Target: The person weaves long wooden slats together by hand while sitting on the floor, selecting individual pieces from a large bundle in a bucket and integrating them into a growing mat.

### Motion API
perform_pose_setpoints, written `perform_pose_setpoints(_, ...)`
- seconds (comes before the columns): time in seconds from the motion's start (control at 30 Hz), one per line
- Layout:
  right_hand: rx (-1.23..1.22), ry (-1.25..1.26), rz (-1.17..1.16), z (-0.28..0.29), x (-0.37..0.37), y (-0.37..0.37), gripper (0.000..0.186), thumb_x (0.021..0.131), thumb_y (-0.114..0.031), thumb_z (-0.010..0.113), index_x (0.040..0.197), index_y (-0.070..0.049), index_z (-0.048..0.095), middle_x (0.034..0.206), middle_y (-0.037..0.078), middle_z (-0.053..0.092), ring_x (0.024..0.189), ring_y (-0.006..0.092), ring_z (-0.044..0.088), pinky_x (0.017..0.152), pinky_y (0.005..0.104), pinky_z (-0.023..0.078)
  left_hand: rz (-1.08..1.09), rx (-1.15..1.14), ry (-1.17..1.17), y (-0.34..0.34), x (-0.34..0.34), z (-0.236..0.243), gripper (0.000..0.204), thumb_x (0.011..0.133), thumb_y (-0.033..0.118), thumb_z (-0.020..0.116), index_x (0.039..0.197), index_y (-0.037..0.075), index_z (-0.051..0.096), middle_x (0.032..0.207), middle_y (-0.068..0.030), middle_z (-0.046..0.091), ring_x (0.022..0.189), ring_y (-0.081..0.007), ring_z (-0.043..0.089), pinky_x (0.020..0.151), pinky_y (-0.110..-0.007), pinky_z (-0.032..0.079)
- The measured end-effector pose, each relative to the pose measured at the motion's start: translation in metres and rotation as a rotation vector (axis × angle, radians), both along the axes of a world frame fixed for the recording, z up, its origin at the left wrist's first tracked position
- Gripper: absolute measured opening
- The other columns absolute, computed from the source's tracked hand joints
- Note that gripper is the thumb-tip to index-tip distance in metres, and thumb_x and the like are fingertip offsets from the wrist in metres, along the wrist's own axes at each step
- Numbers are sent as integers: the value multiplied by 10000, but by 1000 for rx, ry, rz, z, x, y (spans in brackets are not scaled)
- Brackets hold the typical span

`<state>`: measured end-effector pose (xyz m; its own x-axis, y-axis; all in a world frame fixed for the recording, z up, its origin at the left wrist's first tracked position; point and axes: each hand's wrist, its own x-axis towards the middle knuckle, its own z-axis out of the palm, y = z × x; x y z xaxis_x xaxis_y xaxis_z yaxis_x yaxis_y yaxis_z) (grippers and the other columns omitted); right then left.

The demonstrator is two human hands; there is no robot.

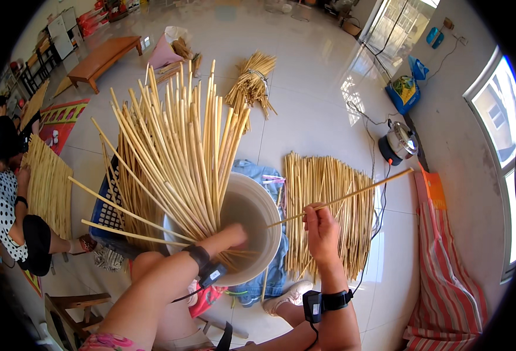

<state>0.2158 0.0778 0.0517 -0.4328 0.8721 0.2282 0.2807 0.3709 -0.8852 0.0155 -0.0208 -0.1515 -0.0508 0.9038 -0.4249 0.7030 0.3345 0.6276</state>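
A large bunch of pale straw-coloured stalks (182, 152) stands fanned out in a white bucket (273, 245), leaning left and away from me. My left hand (232, 236) reaches inside the bucket next to the stalks' lower ends. It is smeared by motion, so its fingers cannot be made out. To the right of the bucket, my right hand (321, 231) pinches a single long stalk (366, 190). That stalk slants up to the right, its lower left end over the bucket's rim. Beneath it on the floor lies a flat row of stalks (328, 234) side by side.
A blue crate (109, 202) with more stalks stands left of the bucket, and blue cloth (278, 257) lies beneath the bucket. A tied bundle (252, 82) rests beyond. An electric pot (399, 143) with cables stands right. Another person (6, 193) sits at left holding a woven panel.
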Motion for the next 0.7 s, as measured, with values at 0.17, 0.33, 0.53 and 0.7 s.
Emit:
perform_pose_setpoints(0.17, -97, -86, 29, 4, -6, -6, 119, 912, -89, 557, 923, 17, 609, 684, 122, 594, 583, 177, 563, 546, 291, 446, 199, 345, -222, 17, 28, 112, 181, 899, 134, 476, 844, 12, 597, 842, -155, 616, 801, -338, 589, 726, -408, 463)
perform_pose_setpoints(0.33, -97, -115, 156, -2, -18, -13, 127, 908, -92, 558, 934, 25, 601, 759, 171, 603, 673, 275, 613, 621, 321, 477, -11, 846, -262, 18, 34, 138, 139, 948, 126, 433, 972, 19, 518, 901, -169, 541, 854, -355, 534, 765, -406, 433)
perform_pose_setpoints(0.53, 48, -62, 130, 6, -20, -16, 143, 942, -119, 526, 940, 11, 584, 757, 113, 595, 646, 200, 589, 592, 296, 460, -77, 710, -220, 13, 35, 141, 134, 945, 138, 445, 912, 18, 494, 888, -168, 544, 856, -370, 528, 751, -437, 429)
perform_pose_setpoints(0.7, -32, 309, -218, 30, 7, 15, 237, 996, -228, 450, 856, -72, 561, 632, -46, 438, 517, 30, 339, 454, 195, 265, -143, 650, -16, 9, 28, 107, 173, 940, 178, 473, 897, 14, 503, 806, -158, 530, 823, -359, 523, 745, -430, 435)
